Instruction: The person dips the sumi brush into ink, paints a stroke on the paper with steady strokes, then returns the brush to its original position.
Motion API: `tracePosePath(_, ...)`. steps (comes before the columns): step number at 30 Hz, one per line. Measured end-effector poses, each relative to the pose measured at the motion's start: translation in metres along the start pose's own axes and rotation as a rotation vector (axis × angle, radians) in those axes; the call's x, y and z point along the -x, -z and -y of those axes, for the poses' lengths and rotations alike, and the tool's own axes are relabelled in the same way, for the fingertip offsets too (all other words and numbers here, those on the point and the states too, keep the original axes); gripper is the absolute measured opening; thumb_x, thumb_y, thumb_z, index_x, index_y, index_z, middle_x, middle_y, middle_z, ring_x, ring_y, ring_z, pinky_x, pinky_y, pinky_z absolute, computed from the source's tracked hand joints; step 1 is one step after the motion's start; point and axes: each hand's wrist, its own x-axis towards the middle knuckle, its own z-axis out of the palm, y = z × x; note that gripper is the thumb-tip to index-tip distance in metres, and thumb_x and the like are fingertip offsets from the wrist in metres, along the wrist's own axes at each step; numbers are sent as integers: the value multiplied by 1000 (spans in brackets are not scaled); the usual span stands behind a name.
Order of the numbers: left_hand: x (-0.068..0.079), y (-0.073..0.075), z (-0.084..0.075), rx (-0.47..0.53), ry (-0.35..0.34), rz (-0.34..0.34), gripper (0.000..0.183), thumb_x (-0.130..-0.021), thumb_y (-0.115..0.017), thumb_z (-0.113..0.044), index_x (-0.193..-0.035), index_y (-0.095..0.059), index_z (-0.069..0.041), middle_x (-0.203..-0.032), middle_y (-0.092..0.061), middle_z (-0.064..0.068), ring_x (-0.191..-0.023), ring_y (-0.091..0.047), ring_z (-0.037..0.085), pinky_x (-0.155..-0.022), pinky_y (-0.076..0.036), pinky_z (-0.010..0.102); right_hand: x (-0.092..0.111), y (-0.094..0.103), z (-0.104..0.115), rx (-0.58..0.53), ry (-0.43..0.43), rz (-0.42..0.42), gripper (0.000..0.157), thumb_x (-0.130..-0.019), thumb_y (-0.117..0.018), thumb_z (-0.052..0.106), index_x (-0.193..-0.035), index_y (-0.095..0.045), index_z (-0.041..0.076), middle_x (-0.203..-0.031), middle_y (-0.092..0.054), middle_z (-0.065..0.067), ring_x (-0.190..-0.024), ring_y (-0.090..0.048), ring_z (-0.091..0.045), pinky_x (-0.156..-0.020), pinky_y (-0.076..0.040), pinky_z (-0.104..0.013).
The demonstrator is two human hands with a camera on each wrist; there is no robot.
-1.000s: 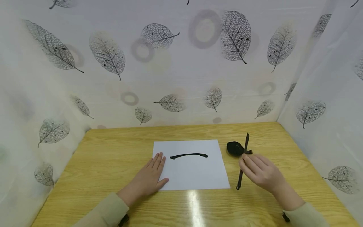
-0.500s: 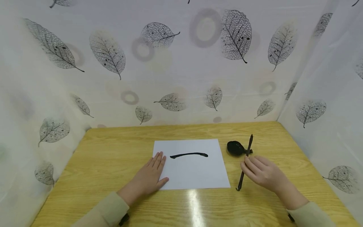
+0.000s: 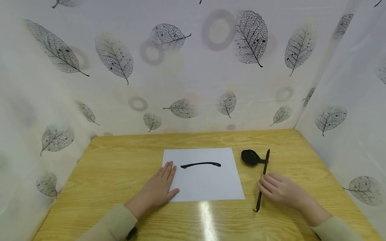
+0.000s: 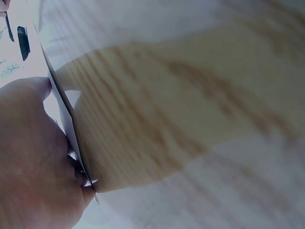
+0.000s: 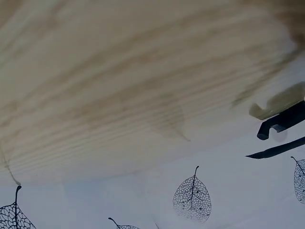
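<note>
A white sheet of paper lies on the wooden table, bearing one thick black ink stroke. My left hand rests flat on the sheet's left edge, fingers spread; the left wrist view shows this hand along the paper's edge. To the right of the sheet, my right hand pinches a dark ink brush by its shaft. The brush's dark pointed tip is at the far end, its hanging loop nearer me. Beyond the hand stands a black spoon-shaped ink dish, whose short handle the brush overlaps in this view.
The yellow wood-grain table reaches back to a pale curtain printed with leaf skeletons, which also hangs at both sides. In the right wrist view, the brush tip and the dish's handle show close together at the right edge.
My right hand has moved slightly right and towards me with the brush, whose tip has drawn back from beyond the dish to beside its handle. The left hand and paper stay put.
</note>
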Motion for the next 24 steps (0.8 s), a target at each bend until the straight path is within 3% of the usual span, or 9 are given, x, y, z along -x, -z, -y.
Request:
tracePosePath(7, -2, -3, 1, 10, -7, -6, 84, -110, -50, -51, -165, -25, 7, -175, -17, 27, -164, -18, 42, -133, -26, 54, 4, -5, 2, -44, 35, 24, 55, -113, -24, -5, -100, -76, 8, -93, -77, -6, -85, -70, -18, -76, -63, -31)
tracePosePath(24, -1, -1, 0, -9, 2, -6, 83, -110, -48, -52, -165, -26, 6, -176, -18, 26, -165, -19, 40, -134, -26, 52, 5, -12, -1, -33, 96, 91, 60, -114, -18, -1, -100, -75, 11, -97, -77, -5, -89, -70, -17, -79, -60, -30)
